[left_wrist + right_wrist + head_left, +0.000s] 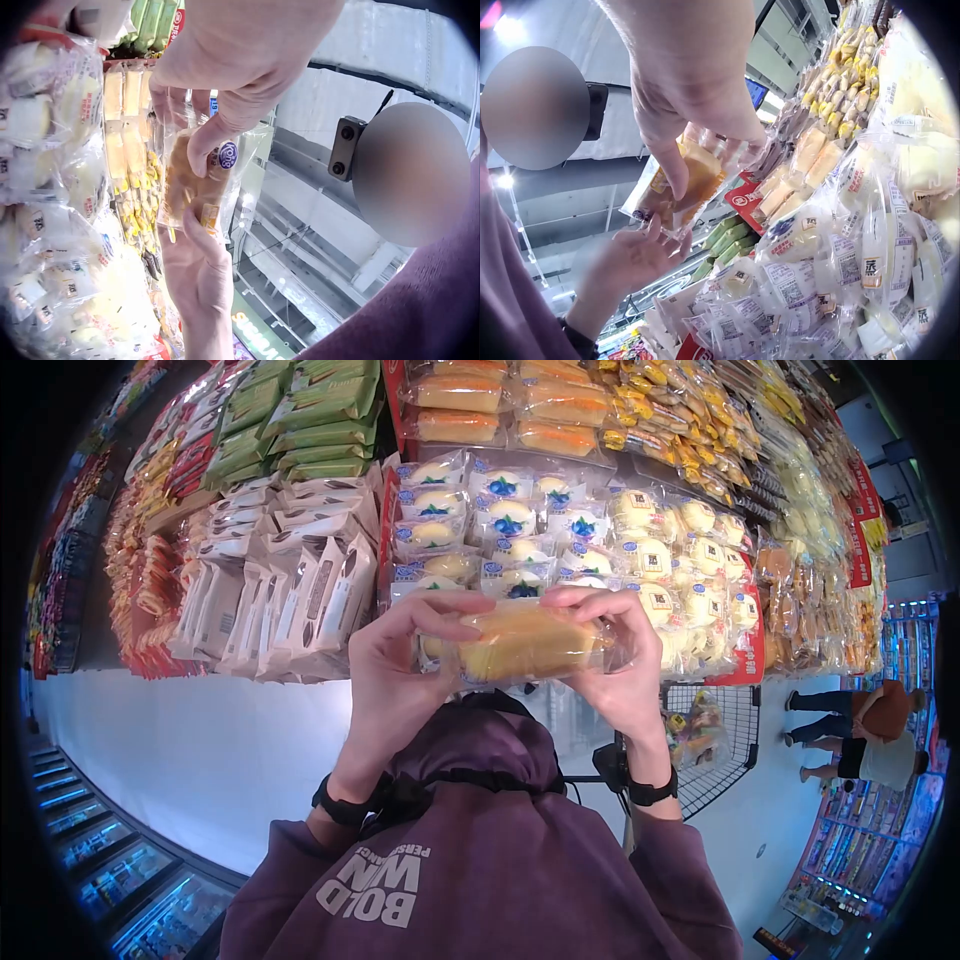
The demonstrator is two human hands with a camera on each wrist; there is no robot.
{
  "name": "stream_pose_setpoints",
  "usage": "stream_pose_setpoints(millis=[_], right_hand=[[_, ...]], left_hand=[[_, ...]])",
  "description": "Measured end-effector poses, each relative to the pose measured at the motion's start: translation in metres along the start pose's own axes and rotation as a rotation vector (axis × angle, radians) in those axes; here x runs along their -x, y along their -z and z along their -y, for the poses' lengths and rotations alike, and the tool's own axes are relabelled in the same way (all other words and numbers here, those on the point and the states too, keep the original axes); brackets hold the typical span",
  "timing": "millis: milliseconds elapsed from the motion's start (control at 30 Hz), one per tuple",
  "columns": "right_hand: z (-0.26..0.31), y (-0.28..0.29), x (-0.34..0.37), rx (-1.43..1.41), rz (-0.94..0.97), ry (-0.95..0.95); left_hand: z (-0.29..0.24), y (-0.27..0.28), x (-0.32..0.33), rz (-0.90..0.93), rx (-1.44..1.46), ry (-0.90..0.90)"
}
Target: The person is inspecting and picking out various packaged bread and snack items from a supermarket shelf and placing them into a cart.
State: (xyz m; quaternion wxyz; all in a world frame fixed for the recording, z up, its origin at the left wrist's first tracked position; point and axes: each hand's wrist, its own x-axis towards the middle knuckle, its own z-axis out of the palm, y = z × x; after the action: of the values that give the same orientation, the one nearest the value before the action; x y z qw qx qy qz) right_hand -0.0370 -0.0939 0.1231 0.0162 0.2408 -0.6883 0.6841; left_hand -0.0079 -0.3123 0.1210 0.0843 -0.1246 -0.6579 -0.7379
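A clear-wrapped yellow bread loaf point(530, 642) is held up between both hands in front of the chest. My left hand point(395, 655) grips one end, thumb on the near side and fingers over the top. At the other end my right hand point(622, 660) holds it the same way. The left wrist view shows the bread pack point(196, 176) with a round purple logo and a small orange label, a thumb pressing on it from each end. Its golden-brown surface shows through the film in the right wrist view, under the right thumb point(676, 176).
Beyond the hands, blueberry-topped packaged cakes point(505, 525) fill a display beside round white wrapped buns point(655, 560). Pale pouches point(290, 585) and green packs point(300, 420) are stacked at left. A black wire cart point(722, 745) stands at right; two people point(865, 725) are farther off.
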Motion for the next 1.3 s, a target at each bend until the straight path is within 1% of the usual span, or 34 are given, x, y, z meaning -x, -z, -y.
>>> stream_pose_setpoints(millis=[133, 300, 433, 533, 633, 700, 833, 900, 1033, 1133, 1233, 1300], right_hand=[[0.0, -0.012, 0.004, 0.068, -0.001, 0.052], [0.002, -0.017, 0.018, 0.031, -0.048, 0.014], [0.007, -0.019, 0.026, -0.056, -0.091, -0.011], [0.012, -0.021, 0.029, -0.084, -0.134, -0.067], [0.013, -0.02, 0.033, -0.063, -0.152, -0.071], [0.016, -0.021, 0.035, -0.153, -0.167, -0.108], [0.021, -0.026, 0.027, -0.304, -0.186, -0.16], [0.025, -0.027, 0.024, -0.257, -0.199, -0.198], [0.026, -0.028, 0.02, -0.141, -0.224, -0.186], [0.021, -0.027, 0.022, -0.182, -0.254, -0.219], [0.013, -0.027, 0.021, -0.137, -0.315, -0.215], [0.02, -0.023, 0.021, -0.242, -0.235, -0.304]], left_hand=[[-0.001, 0.007, 0.01, -0.007, 0.011, -0.002], [-0.001, 0.006, 0.016, 0.015, 0.072, 0.033], [-0.002, 0.006, 0.014, 0.072, 0.037, 0.039], [-0.004, 0.005, 0.012, 0.063, 0.012, 0.065], [-0.003, 0.004, 0.012, 0.038, 0.013, 0.092], [-0.003, 0.003, 0.011, 0.04, 0.025, 0.103], [-0.011, 0.002, 0.005, 0.021, 0.075, 0.191], [-0.009, 0.003, 0.003, 0.003, 0.098, 0.248], [-0.003, -0.001, 0.003, 0.004, 0.111, 0.234], [0.001, -0.001, 0.003, 0.0, 0.112, 0.242], [0.001, 0.0, 0.002, 0.01, 0.105, 0.247], [0.001, 0.0, 0.001, 0.006, 0.121, 0.264]])
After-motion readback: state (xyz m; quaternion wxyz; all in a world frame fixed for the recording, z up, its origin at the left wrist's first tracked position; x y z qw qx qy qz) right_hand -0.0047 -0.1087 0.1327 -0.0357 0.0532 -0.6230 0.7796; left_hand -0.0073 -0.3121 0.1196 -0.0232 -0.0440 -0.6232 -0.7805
